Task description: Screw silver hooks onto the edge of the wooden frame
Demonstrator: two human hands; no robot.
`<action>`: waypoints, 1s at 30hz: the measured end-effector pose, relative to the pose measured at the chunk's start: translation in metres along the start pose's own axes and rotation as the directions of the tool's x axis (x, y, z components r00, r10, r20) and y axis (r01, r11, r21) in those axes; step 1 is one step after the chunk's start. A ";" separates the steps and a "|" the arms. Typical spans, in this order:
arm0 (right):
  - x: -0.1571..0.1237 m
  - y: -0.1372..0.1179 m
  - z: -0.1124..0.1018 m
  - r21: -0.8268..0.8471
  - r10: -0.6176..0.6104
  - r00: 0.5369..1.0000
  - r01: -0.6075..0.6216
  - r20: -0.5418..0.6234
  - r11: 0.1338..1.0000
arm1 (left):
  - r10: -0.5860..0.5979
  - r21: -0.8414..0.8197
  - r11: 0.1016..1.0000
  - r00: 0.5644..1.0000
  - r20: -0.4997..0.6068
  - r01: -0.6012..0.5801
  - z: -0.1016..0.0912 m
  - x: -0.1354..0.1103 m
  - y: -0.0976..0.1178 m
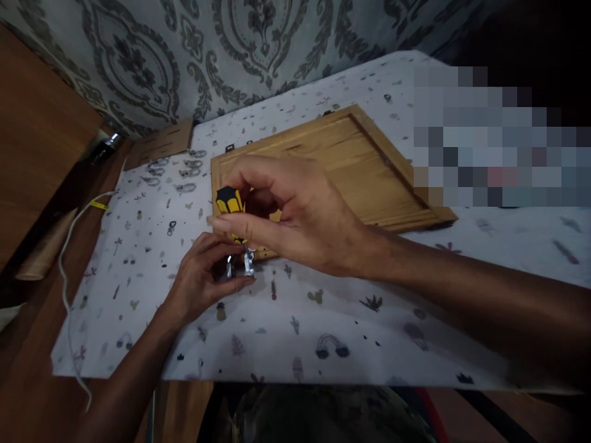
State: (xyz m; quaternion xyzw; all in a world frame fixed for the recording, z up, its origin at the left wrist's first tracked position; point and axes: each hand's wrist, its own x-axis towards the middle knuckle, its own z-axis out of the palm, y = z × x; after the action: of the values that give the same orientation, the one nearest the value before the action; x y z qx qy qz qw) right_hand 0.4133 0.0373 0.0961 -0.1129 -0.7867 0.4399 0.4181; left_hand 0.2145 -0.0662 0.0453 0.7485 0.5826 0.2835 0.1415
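My right hand [295, 215] is closed around the yellow and black handle of a screwdriver [229, 202], with the thumb along its near side. The tool points down toward a small shiny metal piece, perhaps a hinge [248, 264]. My left hand [203, 271] pinches that piece between thumb and fingers, just below the screwdriver. Behind both hands lies a wooden panel [332, 166] with a raised frame, its near left corner partly hidden by my right hand. Where the screwdriver's tip meets the metal is too small to make out.
Several metal pieces [187, 187] lie on the patterned tablecloth [295, 351], left of the panel. A piece of cardboard [161, 143] rests at the back left. A white cable [65, 277] with a yellow tag hangs by the left table edge. The patterned wall [207, 55] stands behind.
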 end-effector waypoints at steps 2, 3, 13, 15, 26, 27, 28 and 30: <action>0.000 0.001 0.001 -0.015 0.002 1.000 -0.001 0.012 1.000 | 0.000 0.001 1.000 1.000 -0.006 0.000 0.000 0.000 0.000; -0.001 0.001 0.001 -0.013 0.009 1.000 -0.008 0.019 1.000 | -0.001 0.003 1.000 1.000 -0.006 0.001 0.000 0.000 0.000; -0.001 0.001 0.001 0.025 0.011 1.000 -0.012 0.027 1.000 | -0.012 0.000 1.000 1.000 -0.002 0.012 0.000 0.000 0.000; -0.001 0.000 0.001 0.023 0.014 0.999 -0.014 0.030 1.000 | -0.021 -0.005 1.000 1.000 0.011 0.021 0.000 0.000 0.001; 0.000 -0.003 0.002 -0.062 -0.016 0.998 0.020 0.068 0.998 | -0.078 -0.028 0.997 0.996 -0.031 0.077 0.005 -0.005 -0.006; 0.000 -0.002 0.002 -0.057 -0.022 0.998 0.026 0.064 0.998 | -0.085 -0.031 0.996 0.996 -0.034 0.084 0.005 -0.006 -0.007; 0.000 -0.002 0.002 -0.053 -0.035 0.998 0.038 0.055 0.998 | -0.091 -0.033 0.995 0.995 -0.035 0.090 0.006 -0.007 -0.007; -0.001 -0.001 0.003 -0.043 -0.079 0.996 0.080 0.032 0.996 | -0.096 -0.030 0.995 0.995 -0.030 0.095 0.006 -0.007 -0.007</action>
State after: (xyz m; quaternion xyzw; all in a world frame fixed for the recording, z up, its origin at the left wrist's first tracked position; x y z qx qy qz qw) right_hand 0.4116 0.0345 0.0953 -0.0843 -0.8064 0.4069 0.4207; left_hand 0.2110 -0.0704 0.0350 0.7131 0.6158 0.2963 0.1562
